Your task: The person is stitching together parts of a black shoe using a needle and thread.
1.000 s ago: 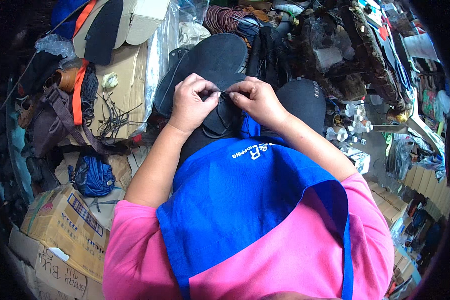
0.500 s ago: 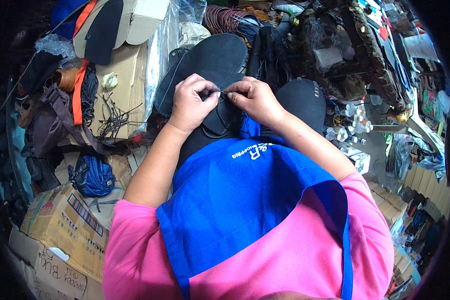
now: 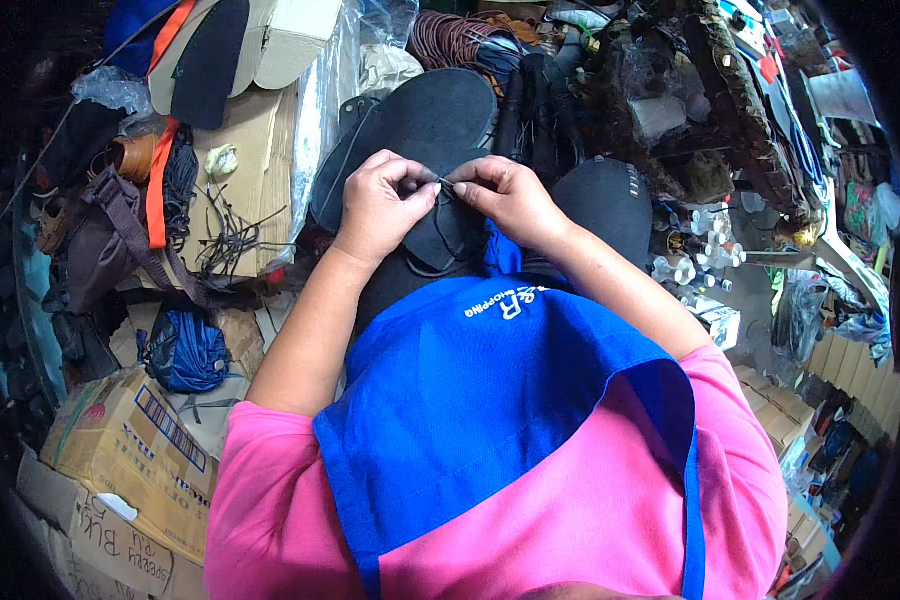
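Note:
My left hand (image 3: 386, 200) and my right hand (image 3: 508, 196) meet above my lap, thumb and forefinger of each pinched together. Between the fingertips runs a thin black thread (image 3: 444, 222), whose loose part curves down below them. Behind the hands lies a large black shoe sole (image 3: 432, 105), flat side up. A smaller dark piece (image 3: 433, 243), perhaps another sole, sits just under the hands; its full shape is partly covered. A blue apron (image 3: 470, 400) spreads over my lap.
Cardboard sheets (image 3: 255, 190) with black cord scraps (image 3: 232, 240) stand at the left, cardboard boxes (image 3: 135, 460) at the lower left. Coiled brown cord (image 3: 460, 42) lies at the back. Small bottles (image 3: 700, 245) and a worn wooden frame (image 3: 730, 110) stand at the right.
Both hands stay almost in place, still pinching. The loose thread loop below the fingers has shifted slightly.

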### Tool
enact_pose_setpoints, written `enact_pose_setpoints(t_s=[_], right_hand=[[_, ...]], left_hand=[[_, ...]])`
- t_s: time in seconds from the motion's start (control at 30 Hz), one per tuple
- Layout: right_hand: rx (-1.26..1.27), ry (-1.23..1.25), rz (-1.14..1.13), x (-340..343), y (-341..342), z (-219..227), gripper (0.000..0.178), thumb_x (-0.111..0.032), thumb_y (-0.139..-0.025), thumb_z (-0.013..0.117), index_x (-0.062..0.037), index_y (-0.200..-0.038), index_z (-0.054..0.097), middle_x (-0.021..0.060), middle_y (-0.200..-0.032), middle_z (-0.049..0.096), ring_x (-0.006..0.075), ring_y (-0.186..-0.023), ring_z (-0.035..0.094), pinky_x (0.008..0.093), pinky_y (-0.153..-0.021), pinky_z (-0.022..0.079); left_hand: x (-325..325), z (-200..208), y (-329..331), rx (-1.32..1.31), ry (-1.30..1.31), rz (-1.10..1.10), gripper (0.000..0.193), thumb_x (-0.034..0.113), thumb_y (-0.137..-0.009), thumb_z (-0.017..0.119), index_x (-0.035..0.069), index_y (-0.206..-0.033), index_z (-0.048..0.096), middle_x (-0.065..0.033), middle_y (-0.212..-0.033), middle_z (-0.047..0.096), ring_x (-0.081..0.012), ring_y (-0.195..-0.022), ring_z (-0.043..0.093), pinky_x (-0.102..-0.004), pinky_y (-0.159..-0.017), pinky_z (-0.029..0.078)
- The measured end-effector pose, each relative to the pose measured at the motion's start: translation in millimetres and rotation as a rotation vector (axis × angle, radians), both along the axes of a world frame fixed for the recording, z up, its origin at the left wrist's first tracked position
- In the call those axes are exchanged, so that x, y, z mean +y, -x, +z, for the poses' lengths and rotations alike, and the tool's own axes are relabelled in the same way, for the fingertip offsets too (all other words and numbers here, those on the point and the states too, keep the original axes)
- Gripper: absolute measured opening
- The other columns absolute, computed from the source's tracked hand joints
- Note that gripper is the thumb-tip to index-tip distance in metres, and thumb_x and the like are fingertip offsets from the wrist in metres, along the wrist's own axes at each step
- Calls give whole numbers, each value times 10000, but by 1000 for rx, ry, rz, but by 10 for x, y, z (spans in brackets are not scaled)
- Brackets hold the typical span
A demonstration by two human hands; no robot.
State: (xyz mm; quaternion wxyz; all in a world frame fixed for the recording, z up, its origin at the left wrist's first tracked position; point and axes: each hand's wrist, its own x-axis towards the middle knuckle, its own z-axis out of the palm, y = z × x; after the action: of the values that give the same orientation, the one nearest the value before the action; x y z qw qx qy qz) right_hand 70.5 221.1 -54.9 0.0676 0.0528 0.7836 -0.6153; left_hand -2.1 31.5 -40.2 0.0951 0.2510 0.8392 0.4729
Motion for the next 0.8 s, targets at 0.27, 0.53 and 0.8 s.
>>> enact_pose_setpoints(t_s=[0.27, 0.53, 0.8], right_hand=[[-18, -33, 17, 25, 16, 0, 184, -117, -877, 664, -20, -1025, 715, 120, -976, 679, 203, -948, 638, 325, -873, 492], [-35, 48, 15, 26, 18, -22, 183, -113, -883, 665, -21, -1034, 713, 109, -985, 671, 188, -942, 636, 315, -866, 496], [-74, 158, 38, 18, 49, -68, 159, -99, -910, 655, -12, -1034, 703, 70, -988, 662, 137, -941, 620, 291, -855, 494]], left_hand=[[-22, 0, 16, -135, -55, -12, 107, 67, -763, 754, 58, -869, 745, 7, -774, 596, -62, -648, 487, -222, -589, 400], [-19, -24, 40, -186, -54, -25, 116, 58, -759, 753, 57, -875, 746, 21, -783, 589, -52, -653, 471, -217, -597, 390], [-28, -29, 115, -294, -51, -83, 114, 52, -759, 747, 43, -873, 738, 17, -779, 567, -58, -666, 483, -223, -618, 402]])
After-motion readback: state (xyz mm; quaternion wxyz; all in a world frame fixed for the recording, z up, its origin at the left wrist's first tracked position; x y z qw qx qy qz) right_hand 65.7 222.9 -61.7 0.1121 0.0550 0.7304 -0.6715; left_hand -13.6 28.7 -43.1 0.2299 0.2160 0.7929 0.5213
